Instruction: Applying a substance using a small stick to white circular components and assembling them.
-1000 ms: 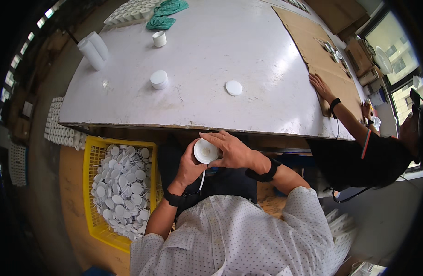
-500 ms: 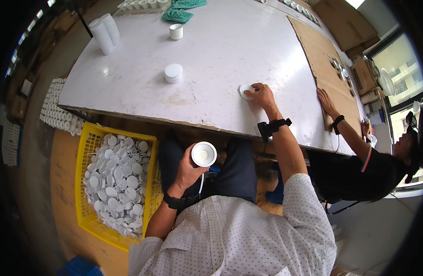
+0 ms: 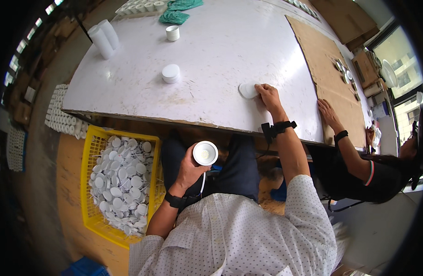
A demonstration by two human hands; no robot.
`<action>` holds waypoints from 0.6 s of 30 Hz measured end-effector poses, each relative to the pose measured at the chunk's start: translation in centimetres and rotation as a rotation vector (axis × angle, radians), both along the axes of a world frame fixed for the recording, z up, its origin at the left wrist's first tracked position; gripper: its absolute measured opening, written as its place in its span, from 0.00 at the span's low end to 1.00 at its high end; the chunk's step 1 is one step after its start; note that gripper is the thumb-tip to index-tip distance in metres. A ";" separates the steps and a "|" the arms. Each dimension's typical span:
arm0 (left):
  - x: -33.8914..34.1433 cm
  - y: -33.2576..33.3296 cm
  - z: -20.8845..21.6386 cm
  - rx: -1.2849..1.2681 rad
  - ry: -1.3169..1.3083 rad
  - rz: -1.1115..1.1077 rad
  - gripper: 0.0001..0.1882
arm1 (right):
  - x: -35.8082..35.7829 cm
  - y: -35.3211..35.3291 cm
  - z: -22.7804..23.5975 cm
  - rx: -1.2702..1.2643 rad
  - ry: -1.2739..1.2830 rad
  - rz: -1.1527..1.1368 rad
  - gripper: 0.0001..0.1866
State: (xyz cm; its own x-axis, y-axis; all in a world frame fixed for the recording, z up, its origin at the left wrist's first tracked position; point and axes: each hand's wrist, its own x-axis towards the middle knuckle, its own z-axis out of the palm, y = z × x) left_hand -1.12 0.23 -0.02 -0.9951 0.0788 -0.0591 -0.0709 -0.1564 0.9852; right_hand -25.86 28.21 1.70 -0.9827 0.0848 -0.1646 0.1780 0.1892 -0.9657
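My left hand (image 3: 188,170) is closed around a round white LED downlight (image 3: 205,153) above my lap. Its lit-looking yellowish centre faces up, and a white cord hangs below it. At the table's near right, my right hand (image 3: 270,99) pinches the right edge of a thin white disc (image 3: 249,90). Whether other discs lie under this one I cannot tell. A stack of white discs (image 3: 171,73) sits farther left on the table, with a small white cup-shaped part (image 3: 172,33) beyond it.
A yellow crate (image 3: 86,184) full of white corded discs stands at my left. The white table (image 3: 211,60) holds white rolls (image 3: 103,39), a green cloth (image 3: 174,16) and a cardboard sheet (image 3: 329,69). A co-worker's hand (image 3: 329,114) rests at the right.
My right hand has shifted slightly right, its fingers now at the disc's right edge. The left hand keeps hold of the downlight. The view has tilted a little.
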 end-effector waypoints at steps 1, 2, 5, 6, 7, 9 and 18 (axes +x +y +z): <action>0.0 0.1 -0.1 0.014 -0.001 -0.006 0.36 | 0.3 -0.4 0.1 -0.007 -0.001 -0.003 0.12; 0.0 0.1 -0.2 0.028 -0.002 -0.011 0.36 | 0.5 -0.7 0.3 -0.018 0.022 -0.009 0.12; 0.0 0.4 -0.2 0.025 0.006 -0.020 0.35 | 0.9 -0.6 0.1 -0.061 0.060 -0.060 0.12; 0.0 0.5 -0.1 0.020 0.004 -0.024 0.35 | 1.0 -0.3 0.0 -0.087 0.074 -0.101 0.11; 0.1 0.6 0.0 0.081 -0.028 -0.013 0.35 | 1.5 -0.1 0.3 -0.091 0.071 -0.101 0.11; 0.5 0.4 0.4 0.140 -0.066 0.010 0.34 | 2.7 -0.2 1.3 -0.285 -0.092 -0.133 0.11; -1.6 1.5 2.8 0.162 -0.051 -0.083 0.34 | 9.2 -1.8 1.7 -0.794 -0.117 -0.046 0.05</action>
State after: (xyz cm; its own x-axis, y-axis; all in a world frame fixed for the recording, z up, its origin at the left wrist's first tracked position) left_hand -2.74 1.76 2.80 -0.9810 0.1726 -0.0890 -0.1390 -0.3041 0.9424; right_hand -16.70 26.42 3.41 -0.9537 -0.0610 -0.2946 0.2776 -0.5562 -0.7833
